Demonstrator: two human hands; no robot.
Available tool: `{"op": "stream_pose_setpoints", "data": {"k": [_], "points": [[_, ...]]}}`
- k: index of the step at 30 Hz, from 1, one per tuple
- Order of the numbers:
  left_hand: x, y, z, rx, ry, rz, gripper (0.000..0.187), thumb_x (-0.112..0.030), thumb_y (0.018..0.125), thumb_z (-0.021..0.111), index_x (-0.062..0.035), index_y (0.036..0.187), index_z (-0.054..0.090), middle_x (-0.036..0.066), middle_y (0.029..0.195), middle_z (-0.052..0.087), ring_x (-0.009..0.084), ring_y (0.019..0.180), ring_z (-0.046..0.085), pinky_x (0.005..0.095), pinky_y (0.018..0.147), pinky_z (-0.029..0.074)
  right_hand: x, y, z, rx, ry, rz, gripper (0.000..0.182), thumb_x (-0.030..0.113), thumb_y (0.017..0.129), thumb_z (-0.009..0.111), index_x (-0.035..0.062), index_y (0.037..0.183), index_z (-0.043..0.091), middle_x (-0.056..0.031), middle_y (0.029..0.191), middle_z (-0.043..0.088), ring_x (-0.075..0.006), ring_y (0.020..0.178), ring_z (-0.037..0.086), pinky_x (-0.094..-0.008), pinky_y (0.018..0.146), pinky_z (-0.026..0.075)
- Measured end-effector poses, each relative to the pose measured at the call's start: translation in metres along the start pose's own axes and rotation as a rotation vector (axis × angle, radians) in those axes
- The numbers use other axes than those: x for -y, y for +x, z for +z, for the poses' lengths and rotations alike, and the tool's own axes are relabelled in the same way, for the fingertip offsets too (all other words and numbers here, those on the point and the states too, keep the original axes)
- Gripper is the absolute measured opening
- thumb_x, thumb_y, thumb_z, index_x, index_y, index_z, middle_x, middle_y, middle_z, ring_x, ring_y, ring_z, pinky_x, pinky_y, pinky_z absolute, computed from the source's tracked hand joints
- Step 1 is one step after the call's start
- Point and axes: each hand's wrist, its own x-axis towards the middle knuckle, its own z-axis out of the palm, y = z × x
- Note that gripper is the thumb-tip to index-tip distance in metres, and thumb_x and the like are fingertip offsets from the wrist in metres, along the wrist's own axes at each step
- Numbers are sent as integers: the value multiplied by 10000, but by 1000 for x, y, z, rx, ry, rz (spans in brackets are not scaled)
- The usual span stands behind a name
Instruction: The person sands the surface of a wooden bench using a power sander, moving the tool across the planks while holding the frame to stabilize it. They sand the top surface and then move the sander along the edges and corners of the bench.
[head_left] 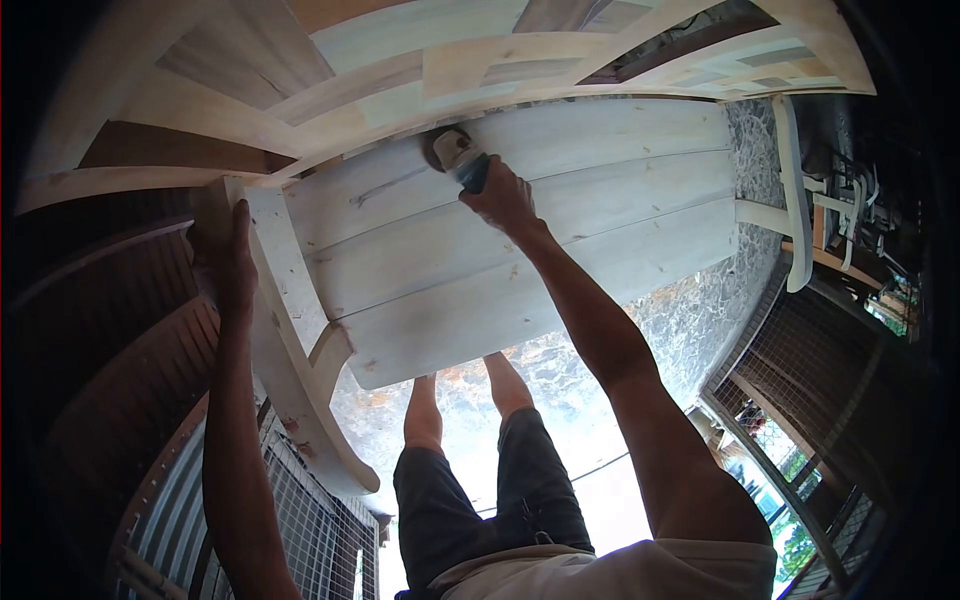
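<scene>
A wooden bench with a pale plank seat spreads out in front of me. My right hand is wrapped round the teal body of an angle grinder, whose round disc sits at the back left of the seat, close to the backrest. On the left, my left hand grips the bench's armrest near its back end, with the thumb along the inner side. That armrest curves down toward me. A dark, thin mark runs along the plank left of the grinder.
The bench's slatted backrest rises across the top, with dark gaps between its pieces. A second armrest stands at the right end. Wire mesh panels flank both sides, and the mottled floor shows beyond the seat's front edge.
</scene>
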Motion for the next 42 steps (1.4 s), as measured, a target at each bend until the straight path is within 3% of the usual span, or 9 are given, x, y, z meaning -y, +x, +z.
{"op": "stream_pose_setpoints", "data": {"k": [5, 13, 16, 18, 25, 28, 31, 39, 42], "points": [[-1, -2, 4, -69, 10, 52, 597, -128, 1071, 655, -459, 1564, 589, 282, 1434, 559, 516, 1260, 685, 547, 961, 645, -18, 5, -22, -47, -14, 68, 653, 401, 810, 860, 11, 1250, 575, -256, 1146, 760, -488, 1101, 751, -582, 968, 589], [-8, 0, 5, -42, -129, -91, 497, -231, 1110, 665, -458, 1548, 603, 263, 1434, 567, 476, 1278, 686, 523, 983, 637, -50, 15, -38, -260, 12, 312, 672, 419, 808, 854, 0, 1242, 559, -274, 1139, 770, -493, 1065, 754, -582, 957, 584], [-13, 1, 7, 4, -310, -312, 499, -427, 1047, 729, -257, 1503, 618, 233, 1369, 640, 425, 1222, 727, 506, 978, 635, -10, 1, -17, -162, 76, 187, 657, 406, 811, 852, -3, 1240, 567, -274, 1126, 767, -500, 1071, 752, -591, 960, 583], [-38, 17, -27, -48, -511, -561, 803, -652, 900, 825, -21, 1362, 646, 204, 1181, 793, 404, 1088, 796, 510, 943, 650, 21, -3, 9, -110, 35, 107, 648, 391, 811, 858, -3, 1238, 572, -275, 1135, 763, -503, 1072, 752, -596, 961, 584], [-28, 10, -8, -107, -472, -442, 866, -702, 874, 804, -13, 1360, 608, 266, 1197, 785, 454, 1081, 792, 548, 972, 639, 105, -13, 85, -23, -38, -128, 607, 351, 824, 890, 12, 1220, 579, -255, 1152, 742, -489, 1047, 760, -592, 955, 606], [-24, 7, -5, -46, -359, -365, 635, -545, 910, 772, -148, 1388, 639, 259, 1246, 721, 452, 1120, 775, 532, 952, 652, 135, -18, 110, 55, -55, -266, 605, 333, 820, 912, 5, 1200, 574, -252, 1130, 739, -471, 1028, 770, -575, 928, 627], [-29, 4, -23, -8, -49, -92, 477, -191, 1016, 736, -448, 1417, 708, 214, 1378, 586, 428, 1157, 760, 482, 856, 690, 154, -24, 128, 57, -105, -370, 619, 321, 801, 942, 1, 1183, 574, -248, 1084, 736, -443, 969, 788, -546, 865, 655], [-34, 9, -17, 116, -226, -334, 409, -282, 1047, 732, -484, 1401, 691, 199, 1397, 574, 435, 1139, 768, 507, 845, 682, 192, -26, 153, 112, -157, -462, 605, 336, 806, 940, 4, 1171, 591, -224, 1065, 746, -416, 939, 798, -519, 838, 670], [-30, 10, -20, 134, -216, -324, 397, -410, 1031, 757, -381, 1419, 682, 227, 1371, 613, 435, 1126, 774, 529, 890, 663, 206, -19, 163, 107, -167, -479, 610, 352, 817, 928, 3, 1183, 588, -224, 1070, 745, -408, 936, 800, -508, 837, 673]]}}
